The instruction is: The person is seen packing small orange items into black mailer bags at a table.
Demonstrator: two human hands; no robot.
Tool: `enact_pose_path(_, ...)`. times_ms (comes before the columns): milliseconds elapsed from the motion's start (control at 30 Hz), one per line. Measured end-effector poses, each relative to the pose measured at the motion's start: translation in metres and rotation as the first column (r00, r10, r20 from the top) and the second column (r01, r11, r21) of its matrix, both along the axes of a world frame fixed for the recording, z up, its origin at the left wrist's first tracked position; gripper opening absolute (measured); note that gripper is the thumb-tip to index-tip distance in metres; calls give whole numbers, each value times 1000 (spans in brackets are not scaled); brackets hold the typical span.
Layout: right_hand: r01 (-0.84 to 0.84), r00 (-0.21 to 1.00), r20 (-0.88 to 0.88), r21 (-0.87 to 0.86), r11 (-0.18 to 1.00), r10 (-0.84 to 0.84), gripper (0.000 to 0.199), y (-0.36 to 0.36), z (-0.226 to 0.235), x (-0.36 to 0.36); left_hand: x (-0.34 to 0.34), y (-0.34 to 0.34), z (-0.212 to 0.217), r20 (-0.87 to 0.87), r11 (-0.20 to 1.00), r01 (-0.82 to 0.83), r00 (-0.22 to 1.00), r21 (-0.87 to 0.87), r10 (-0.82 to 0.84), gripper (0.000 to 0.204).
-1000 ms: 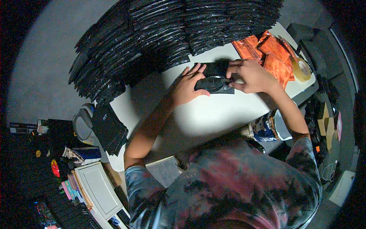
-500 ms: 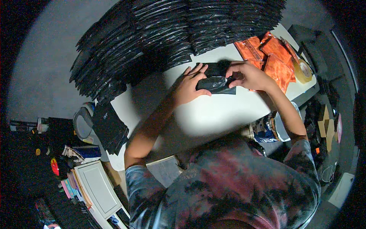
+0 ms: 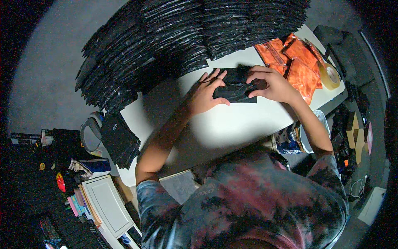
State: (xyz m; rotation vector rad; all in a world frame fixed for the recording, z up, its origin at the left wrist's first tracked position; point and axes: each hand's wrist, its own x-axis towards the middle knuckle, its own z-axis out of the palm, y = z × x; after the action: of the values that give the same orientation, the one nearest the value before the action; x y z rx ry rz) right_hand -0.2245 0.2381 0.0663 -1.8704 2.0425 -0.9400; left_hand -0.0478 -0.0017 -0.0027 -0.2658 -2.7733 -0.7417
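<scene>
The fingers of the left hand (image 3: 204,94) are spread over the nine o'clock end of the black packet (image 3: 234,92), the thumb apart and nearest six; at its three o'clock end the fingers and thumb of the right hand (image 3: 275,86) curl toward each other, but whether they pinch the film I cannot tell. The packet lies on the counter (image 3: 226,124), between the hands. Its dark film looks thin and slick, so should the left fingers press lightly, a tug from the right could skew it or crease it unevenly. Just beyond twelve, and sweeping round to ten, the black stack (image 3: 178,35) stands close to the packet; a slip that way could jam into its loose edges and disturb the overlapping rows. Past the right hand, toward two and three, lie orange packets (image 3: 304,79), which a wide swing of the wrist might scatter into the tape (image 3: 330,77) beyond them, near the counter's end. Out at eight, the black pile (image 3: 119,137) sits near the left forearm (image 3: 159,139), and an elbow drawn outward could knock it off.
</scene>
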Motion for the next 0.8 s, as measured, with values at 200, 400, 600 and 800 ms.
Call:
enact_pose_path(200,22,1000,-11,-20,1000,-23,38,5,-2,2,1,2,5,23,998,-7,1000,60,5,59)
enact_pose_path(400,94,992,-81,-49,994,-97,33,8,-9,-2,2,4,8,39,996,-16,999,90,12,57)
enact_pose_path(600,-24,999,-45,-133,991,18,22,13,-4,5,1,3,4,-5,996,-5,1000,94,6,58)
enact_pose_path(800,-77,993,-100,-148,986,62,25,22,-2,6,-1,-2,-3,-47,1000,-8,999,6,8,99)
